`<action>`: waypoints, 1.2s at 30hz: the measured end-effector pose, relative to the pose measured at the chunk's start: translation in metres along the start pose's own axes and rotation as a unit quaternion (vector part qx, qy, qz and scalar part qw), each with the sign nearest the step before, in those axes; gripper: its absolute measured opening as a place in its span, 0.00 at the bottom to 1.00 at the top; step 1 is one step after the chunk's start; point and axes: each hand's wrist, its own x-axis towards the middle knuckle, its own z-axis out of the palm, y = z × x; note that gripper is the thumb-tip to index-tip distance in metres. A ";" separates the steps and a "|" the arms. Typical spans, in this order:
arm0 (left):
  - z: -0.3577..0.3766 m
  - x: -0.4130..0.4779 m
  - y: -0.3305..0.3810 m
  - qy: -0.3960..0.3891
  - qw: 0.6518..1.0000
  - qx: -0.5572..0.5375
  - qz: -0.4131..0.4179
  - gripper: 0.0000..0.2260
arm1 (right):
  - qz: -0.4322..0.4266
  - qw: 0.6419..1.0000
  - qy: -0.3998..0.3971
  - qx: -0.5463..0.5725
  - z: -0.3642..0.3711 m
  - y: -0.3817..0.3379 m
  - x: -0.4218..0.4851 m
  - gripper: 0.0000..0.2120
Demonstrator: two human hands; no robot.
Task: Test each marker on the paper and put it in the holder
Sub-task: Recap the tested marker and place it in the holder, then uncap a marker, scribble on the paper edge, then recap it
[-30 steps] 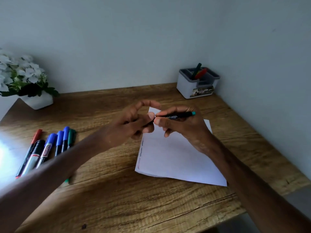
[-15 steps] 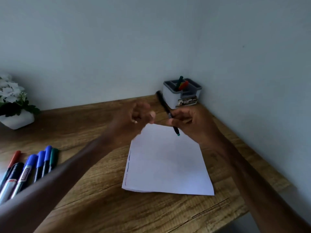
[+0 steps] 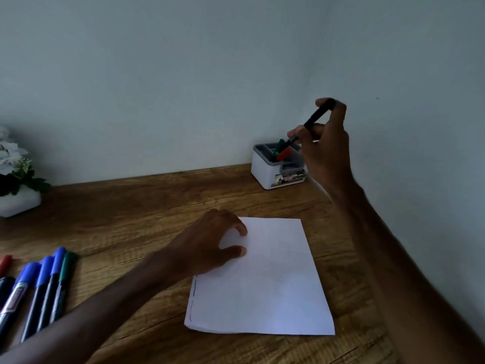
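My right hand (image 3: 325,151) holds a black marker (image 3: 316,118) tilted, its lower end just above the white and grey holder (image 3: 270,174) in the far right corner. A green and a red marker (image 3: 282,151) stand in the holder. My left hand (image 3: 210,243) rests open on the upper left corner of the white paper (image 3: 273,279), fingers spread. Short scribbles run down the paper's left edge (image 3: 193,298). Several capped markers (image 3: 44,285) in blue, green, red and black lie in a row at the left.
A white pot with white flowers (image 3: 13,179) stands at the far left by the wall. The wooden desk (image 3: 131,211) meets walls at the back and right. The holder sits tight in the corner.
My right hand rose and carried the black marker from over the paper to above the holder. My left hand dropped from in front of me onto the paper. The camera tilted up.
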 end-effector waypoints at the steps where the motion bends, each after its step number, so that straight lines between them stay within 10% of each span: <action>1: 0.000 0.000 0.000 -0.001 1.000 -0.002 -0.001 0.17 | -0.004 1.000 -0.005 -0.004 0.005 -0.002 0.004 0.26; 21: 0.005 0.001 -0.006 0.005 1.000 -0.019 0.011 0.17 | -0.088 0.961 -0.101 -0.241 0.037 0.048 0.008 0.11; 36: 0.002 0.002 -0.004 0.012 1.000 -0.017 0.018 0.17 | -0.180 0.973 -0.008 -0.146 0.029 -0.015 -0.057 0.09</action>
